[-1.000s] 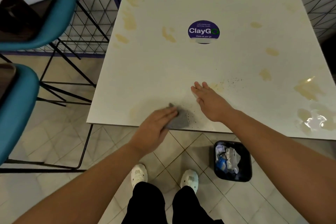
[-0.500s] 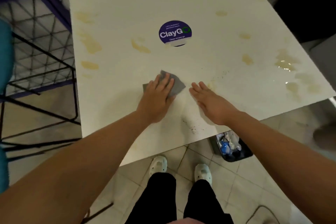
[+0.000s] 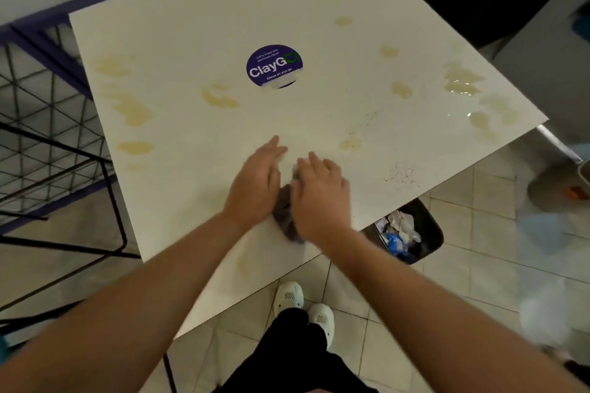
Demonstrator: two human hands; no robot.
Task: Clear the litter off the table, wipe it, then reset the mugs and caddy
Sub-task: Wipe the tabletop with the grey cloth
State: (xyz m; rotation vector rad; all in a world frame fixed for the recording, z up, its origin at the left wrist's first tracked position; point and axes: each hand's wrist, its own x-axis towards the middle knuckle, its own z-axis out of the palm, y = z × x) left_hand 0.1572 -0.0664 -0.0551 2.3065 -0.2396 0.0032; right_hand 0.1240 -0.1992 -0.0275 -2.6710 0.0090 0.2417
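A round purple "ClayGO" sticker [image 3: 274, 66] marks the glossy, stained white table [image 3: 198, 41]; both flat, spread hands, left [image 3: 255, 183] and right [image 3: 321, 193], press a crumpled grey cloth [image 3: 285, 214].

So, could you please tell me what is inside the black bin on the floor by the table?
The black bin holds crumpled white paper and something blue, likely plastic. The table edge covers its near-left part, and anything underneath the litter is hidden.
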